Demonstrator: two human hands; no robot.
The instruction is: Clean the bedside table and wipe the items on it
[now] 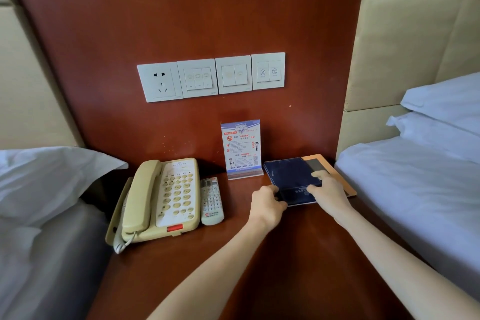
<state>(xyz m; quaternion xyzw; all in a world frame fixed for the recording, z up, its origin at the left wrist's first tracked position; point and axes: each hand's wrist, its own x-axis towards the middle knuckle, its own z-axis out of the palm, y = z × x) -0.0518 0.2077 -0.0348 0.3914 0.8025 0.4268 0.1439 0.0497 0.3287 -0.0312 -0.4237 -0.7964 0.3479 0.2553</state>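
A dark blue folder [288, 174] lies at the back right of the reddish wooden bedside table [233, 262], on top of an orange-edged booklet [337, 176]. My left hand [267, 202] grips the folder's front left edge. My right hand [328, 191] holds its front right part, fingers over the top. A cream telephone [161, 197] with its handset on the cradle sits at the left. Beside it lies a white remote control [211, 200]. A clear stand with a blue and white notice card [241, 148] stands upright at the back.
A wooden wall panel behind the table carries a socket [159, 82] and three switch plates [233, 74]. Beds with white sheets and pillows flank the table on the left [39, 189] and the right [415, 176]. Padded beige headboards [415, 34] rise behind them.
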